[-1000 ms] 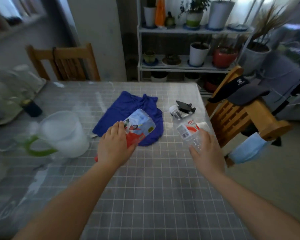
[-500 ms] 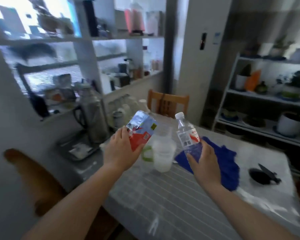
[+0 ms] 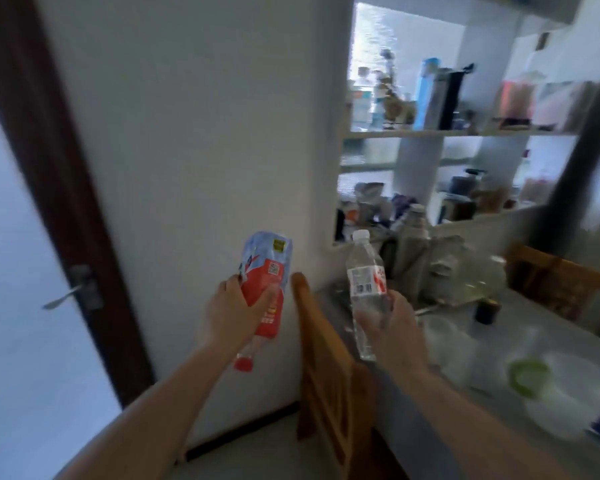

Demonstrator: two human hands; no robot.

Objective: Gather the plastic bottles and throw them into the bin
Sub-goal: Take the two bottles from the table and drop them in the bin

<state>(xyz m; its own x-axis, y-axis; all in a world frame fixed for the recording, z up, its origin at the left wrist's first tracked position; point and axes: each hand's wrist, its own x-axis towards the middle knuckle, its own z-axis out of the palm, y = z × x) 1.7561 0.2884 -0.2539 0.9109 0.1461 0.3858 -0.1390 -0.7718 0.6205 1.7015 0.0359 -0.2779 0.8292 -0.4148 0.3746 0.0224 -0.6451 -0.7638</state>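
My left hand (image 3: pixel 234 315) grips a crushed plastic bottle (image 3: pixel 265 271) with a red and light-blue label; its red cap points down below the hand. My right hand (image 3: pixel 392 327) holds a clear plastic water bottle (image 3: pixel 365 278) upright, white cap on top, with a white and red label. Both bottles are raised in front of me, the left one before a white wall, the right one over the table's left end. No bin is in view.
A wooden chair (image 3: pixel 321 355) stands between my arms against the table (image 3: pixel 496 386). On the table are a thermos (image 3: pixel 414 251), a plastic jug with a green handle (image 3: pixel 534 375) and a small dark jar (image 3: pixel 487 310). A door with a metal handle (image 3: pixel 75 289) is at left, cluttered shelves (image 3: pixel 461 133) at upper right.
My view has swung left from the table to the wall and door. Both hands have lifted their bottles off the table and carry them along.
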